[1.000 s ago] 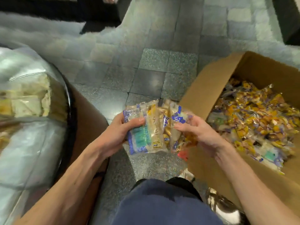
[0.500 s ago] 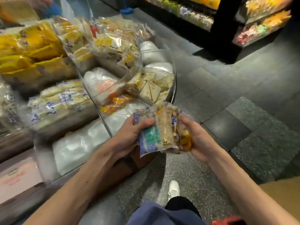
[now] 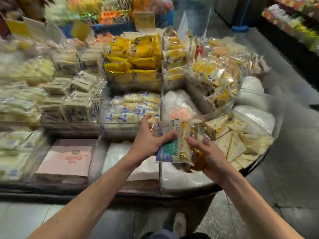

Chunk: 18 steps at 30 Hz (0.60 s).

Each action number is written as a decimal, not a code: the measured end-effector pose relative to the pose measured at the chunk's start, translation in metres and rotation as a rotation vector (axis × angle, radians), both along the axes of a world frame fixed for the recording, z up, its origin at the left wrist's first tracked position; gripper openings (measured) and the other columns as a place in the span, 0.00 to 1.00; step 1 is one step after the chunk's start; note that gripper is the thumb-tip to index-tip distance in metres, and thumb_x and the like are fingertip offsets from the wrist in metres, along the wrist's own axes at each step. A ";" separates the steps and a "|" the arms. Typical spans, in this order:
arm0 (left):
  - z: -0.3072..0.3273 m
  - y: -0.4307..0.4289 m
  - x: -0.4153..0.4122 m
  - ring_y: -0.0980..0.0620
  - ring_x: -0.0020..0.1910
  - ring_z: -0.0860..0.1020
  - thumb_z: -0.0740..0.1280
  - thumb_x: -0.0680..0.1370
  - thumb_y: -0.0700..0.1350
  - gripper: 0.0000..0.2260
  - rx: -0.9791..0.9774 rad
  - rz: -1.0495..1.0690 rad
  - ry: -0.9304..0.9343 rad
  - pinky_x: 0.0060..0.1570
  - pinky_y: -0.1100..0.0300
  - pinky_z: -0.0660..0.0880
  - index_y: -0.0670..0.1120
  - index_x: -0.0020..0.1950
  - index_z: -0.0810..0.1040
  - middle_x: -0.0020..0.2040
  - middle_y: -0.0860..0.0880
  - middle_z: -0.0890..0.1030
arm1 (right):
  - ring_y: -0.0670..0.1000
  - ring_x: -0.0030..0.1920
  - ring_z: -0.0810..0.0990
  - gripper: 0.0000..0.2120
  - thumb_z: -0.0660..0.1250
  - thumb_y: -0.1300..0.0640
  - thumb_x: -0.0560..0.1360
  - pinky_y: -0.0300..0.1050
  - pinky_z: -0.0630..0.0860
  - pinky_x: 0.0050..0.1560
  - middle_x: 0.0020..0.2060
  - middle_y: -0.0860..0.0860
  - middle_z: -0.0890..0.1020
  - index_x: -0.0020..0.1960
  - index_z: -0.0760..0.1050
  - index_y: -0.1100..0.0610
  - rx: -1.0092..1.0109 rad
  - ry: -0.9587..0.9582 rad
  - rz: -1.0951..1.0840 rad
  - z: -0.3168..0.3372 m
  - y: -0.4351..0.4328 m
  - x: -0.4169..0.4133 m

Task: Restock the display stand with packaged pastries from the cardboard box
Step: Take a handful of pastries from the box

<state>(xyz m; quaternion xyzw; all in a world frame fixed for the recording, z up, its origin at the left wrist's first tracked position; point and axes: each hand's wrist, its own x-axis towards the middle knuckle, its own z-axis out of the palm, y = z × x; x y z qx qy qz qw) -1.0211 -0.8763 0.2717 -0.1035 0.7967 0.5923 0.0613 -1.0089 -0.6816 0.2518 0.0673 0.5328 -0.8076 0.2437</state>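
Note:
A bundle of packaged pastries point(image 3: 174, 145) in clear wrappers with blue, teal and yellow print is held between both hands over the display stand point(image 3: 186, 188). My left hand point(image 3: 148, 138) grips the bundle's left side, thumb on top. Gripping its right side from below is my right hand point(image 3: 207, 154). The bundle hovers above the stand's front compartments, near a clear divider point(image 3: 159, 169). The cardboard box is out of view.
The stand holds several bins: blue-printed pastries point(image 3: 136, 106), yellow packs point(image 3: 136, 62), triangular sandwiches point(image 3: 231, 138), white bags point(image 3: 255, 116), a pink box point(image 3: 67, 159). Dark shelves point(image 3: 296, 26) line the aisle at right. My shoe point(image 3: 179, 223) stands on the tiled floor.
The view swung from the cardboard box up to the display stand. Both hands carried the pastry bundle from beside the box to over the stand's front bins.

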 end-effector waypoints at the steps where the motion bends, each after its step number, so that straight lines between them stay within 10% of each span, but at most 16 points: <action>1: -0.002 -0.004 -0.005 0.57 0.58 0.74 0.79 0.66 0.56 0.43 -0.190 0.074 0.093 0.57 0.58 0.74 0.54 0.75 0.59 0.60 0.54 0.70 | 0.60 0.50 0.85 0.20 0.71 0.55 0.69 0.62 0.79 0.53 0.52 0.59 0.86 0.60 0.78 0.58 0.015 -0.006 0.005 -0.002 -0.004 -0.011; 5: -0.014 -0.011 -0.020 0.52 0.56 0.73 0.76 0.71 0.53 0.22 -0.485 0.102 0.332 0.55 0.60 0.72 0.56 0.63 0.76 0.55 0.51 0.70 | 0.69 0.57 0.81 0.28 0.80 0.52 0.67 0.72 0.74 0.56 0.56 0.63 0.83 0.63 0.77 0.60 0.043 0.000 0.009 -0.018 -0.027 -0.047; 8: -0.022 -0.013 -0.030 0.54 0.48 0.77 0.69 0.78 0.50 0.10 -0.484 0.082 0.270 0.51 0.58 0.76 0.52 0.60 0.80 0.52 0.51 0.75 | 0.66 0.48 0.82 0.25 0.79 0.55 0.68 0.51 0.80 0.35 0.54 0.65 0.83 0.61 0.76 0.62 0.069 0.022 0.008 -0.032 -0.042 -0.070; 18: -0.029 -0.023 -0.074 0.50 0.57 0.75 0.73 0.63 0.71 0.32 -0.230 0.204 -0.077 0.60 0.50 0.75 0.54 0.57 0.69 0.58 0.49 0.74 | 0.49 0.37 0.86 0.14 0.76 0.63 0.72 0.39 0.78 0.30 0.39 0.52 0.87 0.56 0.77 0.55 0.196 0.137 0.066 -0.035 -0.068 -0.100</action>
